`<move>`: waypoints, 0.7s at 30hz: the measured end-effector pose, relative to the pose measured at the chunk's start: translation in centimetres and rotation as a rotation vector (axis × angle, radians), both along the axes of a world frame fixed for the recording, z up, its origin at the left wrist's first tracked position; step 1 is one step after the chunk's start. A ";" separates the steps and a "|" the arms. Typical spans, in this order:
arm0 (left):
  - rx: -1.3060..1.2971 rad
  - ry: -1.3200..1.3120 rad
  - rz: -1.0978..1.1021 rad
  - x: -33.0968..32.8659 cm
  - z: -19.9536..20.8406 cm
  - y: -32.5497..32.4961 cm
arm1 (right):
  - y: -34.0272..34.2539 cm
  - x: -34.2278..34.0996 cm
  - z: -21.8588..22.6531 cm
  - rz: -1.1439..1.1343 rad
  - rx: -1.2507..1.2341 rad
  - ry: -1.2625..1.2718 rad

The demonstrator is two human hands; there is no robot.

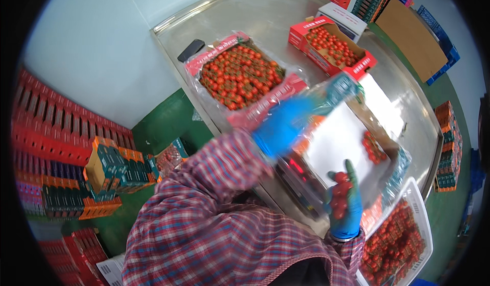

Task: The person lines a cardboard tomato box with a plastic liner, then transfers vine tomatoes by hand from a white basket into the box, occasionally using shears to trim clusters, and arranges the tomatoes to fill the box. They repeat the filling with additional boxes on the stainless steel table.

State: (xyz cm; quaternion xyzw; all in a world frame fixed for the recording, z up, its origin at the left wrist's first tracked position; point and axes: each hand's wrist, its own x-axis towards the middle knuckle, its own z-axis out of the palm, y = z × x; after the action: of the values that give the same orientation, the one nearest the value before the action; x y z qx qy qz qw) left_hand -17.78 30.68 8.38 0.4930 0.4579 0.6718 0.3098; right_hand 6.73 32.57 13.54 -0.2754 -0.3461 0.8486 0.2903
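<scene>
Tomatoes (340, 199) are held in the right hand (350, 215). The left hand (283, 128) is blurred, its grip indeterminable; a box (366, 116) lies ahead of the right hand, a white tub (426, 219) beside it.

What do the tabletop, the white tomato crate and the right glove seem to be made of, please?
Tabletop: metal, probably stainless steel with a satin finish, given its grey sheen and bright reflections.
White tomato crate: likely smooth moulded plastic, judging by its even colour and rounded corners.
Right glove: thin, smooth rubber-like material, perhaps nitrile; it fits closely round the fingers.
</scene>
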 end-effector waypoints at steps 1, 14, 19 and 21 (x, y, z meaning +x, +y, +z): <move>-0.138 0.538 0.392 -7.5 -1.5 0.0 | -0.3 -3.3 -0.3 0.082 -0.013 -0.058; -1.193 1.366 0.224 -47.9 -13.0 12.0 | 4.5 -42.3 -10.4 -0.244 -0.192 -0.031; -1.024 1.279 0.031 -52.6 -12.2 12.2 | 9.8 -57.1 -17.0 -0.336 0.126 -0.186; -0.961 1.203 0.002 -53.8 -12.4 12.2 | 11.3 -59.8 -20.6 -0.284 0.192 -0.251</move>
State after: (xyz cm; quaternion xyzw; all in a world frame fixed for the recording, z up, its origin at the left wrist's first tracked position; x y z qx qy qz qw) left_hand -71.57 42.91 -4.00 0.5844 0.7894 0.0158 0.1872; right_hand -53.08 43.82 -7.05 -0.3961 -0.4165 0.7213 0.3864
